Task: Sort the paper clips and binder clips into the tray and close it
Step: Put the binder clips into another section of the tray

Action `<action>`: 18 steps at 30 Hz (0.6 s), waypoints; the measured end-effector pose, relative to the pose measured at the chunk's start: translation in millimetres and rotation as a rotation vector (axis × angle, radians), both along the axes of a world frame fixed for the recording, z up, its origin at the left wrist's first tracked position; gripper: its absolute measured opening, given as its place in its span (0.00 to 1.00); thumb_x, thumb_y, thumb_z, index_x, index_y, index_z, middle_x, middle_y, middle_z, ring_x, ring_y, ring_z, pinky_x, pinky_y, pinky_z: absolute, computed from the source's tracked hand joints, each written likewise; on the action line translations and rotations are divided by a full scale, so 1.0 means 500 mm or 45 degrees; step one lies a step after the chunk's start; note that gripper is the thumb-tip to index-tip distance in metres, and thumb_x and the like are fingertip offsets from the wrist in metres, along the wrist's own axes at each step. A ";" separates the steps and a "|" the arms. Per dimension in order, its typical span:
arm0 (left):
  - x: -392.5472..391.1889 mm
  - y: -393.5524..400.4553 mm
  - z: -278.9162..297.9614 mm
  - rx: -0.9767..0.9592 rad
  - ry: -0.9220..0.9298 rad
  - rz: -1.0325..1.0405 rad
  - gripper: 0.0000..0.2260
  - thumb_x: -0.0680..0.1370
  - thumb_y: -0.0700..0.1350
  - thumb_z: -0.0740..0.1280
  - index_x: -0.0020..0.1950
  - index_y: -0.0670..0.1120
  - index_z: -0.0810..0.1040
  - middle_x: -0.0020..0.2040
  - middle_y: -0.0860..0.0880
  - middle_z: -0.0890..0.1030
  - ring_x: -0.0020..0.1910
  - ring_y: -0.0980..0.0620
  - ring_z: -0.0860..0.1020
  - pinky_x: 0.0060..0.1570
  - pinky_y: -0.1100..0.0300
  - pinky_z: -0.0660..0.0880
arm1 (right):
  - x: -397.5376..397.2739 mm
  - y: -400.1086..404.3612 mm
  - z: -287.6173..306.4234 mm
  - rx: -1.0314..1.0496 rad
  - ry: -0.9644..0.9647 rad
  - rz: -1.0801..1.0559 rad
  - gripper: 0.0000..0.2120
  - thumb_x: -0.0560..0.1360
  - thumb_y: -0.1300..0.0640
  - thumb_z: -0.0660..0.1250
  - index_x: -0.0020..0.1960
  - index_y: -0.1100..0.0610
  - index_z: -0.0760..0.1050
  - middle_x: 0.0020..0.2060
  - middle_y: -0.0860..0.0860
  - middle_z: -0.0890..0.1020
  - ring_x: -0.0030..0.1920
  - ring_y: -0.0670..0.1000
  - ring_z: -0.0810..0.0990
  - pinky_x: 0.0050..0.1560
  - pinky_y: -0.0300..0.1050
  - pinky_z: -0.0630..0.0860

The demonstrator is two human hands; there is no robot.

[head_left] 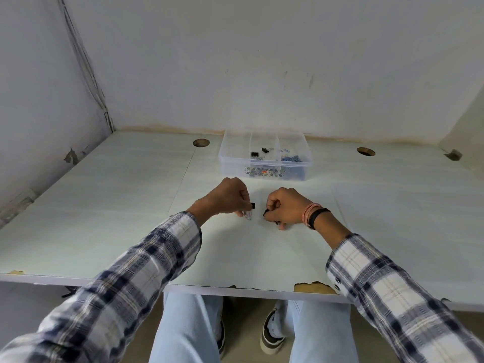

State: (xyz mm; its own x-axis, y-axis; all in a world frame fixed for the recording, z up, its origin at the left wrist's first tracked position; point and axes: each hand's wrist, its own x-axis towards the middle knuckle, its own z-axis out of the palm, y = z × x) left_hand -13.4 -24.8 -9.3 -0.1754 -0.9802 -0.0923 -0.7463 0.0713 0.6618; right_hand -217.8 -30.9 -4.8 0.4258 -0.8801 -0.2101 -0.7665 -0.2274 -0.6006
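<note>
from my remote seat, nearest first: both hands sit low on the desk (pixel 131 205), close together. the left hand (pixel 230 197) has its fingers curled, pinching a black binder clip (pixel 252 205) with its wire handles trailing toward the desk. the right hand (pixel 285 208) is curled round another small dark clip (pixel 265 212); i can't tell which kind. farther back stands the clear tray (pixel 264 163), lid off and not in sight, divided into compartments: a few binder clips (pixel 259 152) in the middle one, blue paper clips (pixel 292 158) in the right one, left one looks bare. i judge sorting nearly done; these last pieces and closing remain.
</note>
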 end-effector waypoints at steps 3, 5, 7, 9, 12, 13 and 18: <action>-0.004 -0.001 0.009 0.035 0.110 0.048 0.03 0.73 0.35 0.72 0.43 0.35 0.83 0.39 0.42 0.87 0.36 0.49 0.87 0.35 0.65 0.79 | 0.000 -0.006 -0.003 -0.022 -0.118 -0.127 0.07 0.71 0.59 0.73 0.41 0.62 0.78 0.35 0.57 0.84 0.28 0.52 0.85 0.32 0.40 0.79; -0.003 -0.008 0.012 0.044 0.200 0.108 0.04 0.73 0.36 0.72 0.44 0.35 0.83 0.39 0.41 0.87 0.37 0.48 0.87 0.37 0.63 0.80 | -0.003 -0.014 -0.001 -0.018 -0.267 -0.253 0.10 0.70 0.60 0.73 0.41 0.67 0.77 0.35 0.58 0.84 0.30 0.54 0.86 0.33 0.44 0.81; 0.001 -0.020 0.017 0.061 0.354 0.175 0.04 0.73 0.36 0.74 0.43 0.34 0.83 0.38 0.41 0.86 0.37 0.47 0.87 0.48 0.54 0.84 | -0.010 -0.027 0.000 0.021 -0.472 -0.399 0.12 0.69 0.62 0.73 0.42 0.72 0.76 0.35 0.61 0.83 0.32 0.58 0.86 0.40 0.54 0.85; 0.003 -0.035 0.026 0.073 0.542 0.217 0.05 0.74 0.34 0.74 0.39 0.35 0.82 0.36 0.43 0.84 0.37 0.45 0.86 0.53 0.49 0.83 | -0.016 -0.041 0.006 0.064 -0.642 -0.516 0.13 0.69 0.64 0.73 0.43 0.75 0.76 0.35 0.62 0.82 0.31 0.58 0.85 0.41 0.56 0.85; -0.002 -0.061 0.052 0.069 0.734 0.309 0.06 0.75 0.34 0.74 0.39 0.34 0.81 0.42 0.36 0.84 0.41 0.42 0.85 0.52 0.51 0.84 | -0.021 -0.069 0.027 0.098 -0.841 -0.641 0.07 0.67 0.67 0.73 0.38 0.71 0.77 0.32 0.59 0.79 0.29 0.55 0.81 0.38 0.52 0.84; -0.006 -0.072 0.064 0.051 0.761 0.341 0.06 0.74 0.34 0.75 0.40 0.33 0.81 0.44 0.34 0.84 0.42 0.41 0.85 0.51 0.52 0.84 | -0.021 -0.079 0.038 0.084 -0.881 -0.669 0.05 0.67 0.68 0.74 0.38 0.69 0.78 0.30 0.58 0.79 0.28 0.54 0.80 0.38 0.51 0.84; -0.034 -0.161 0.114 -0.070 0.823 0.510 0.11 0.73 0.35 0.77 0.32 0.36 0.79 0.37 0.36 0.84 0.40 0.41 0.86 0.50 0.48 0.84 | -0.009 -0.149 0.099 -0.059 -0.987 -0.755 0.06 0.68 0.68 0.72 0.34 0.65 0.77 0.28 0.58 0.78 0.26 0.56 0.82 0.41 0.54 0.84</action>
State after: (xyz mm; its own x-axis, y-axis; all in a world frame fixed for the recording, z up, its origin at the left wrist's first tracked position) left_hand -30.6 -105.2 47.4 0.1924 -0.9804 -0.0411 -0.1870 -0.0778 0.9793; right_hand -222.1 -105.5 44.8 -0.0830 -0.9964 -0.0183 -0.1604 0.0315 -0.9866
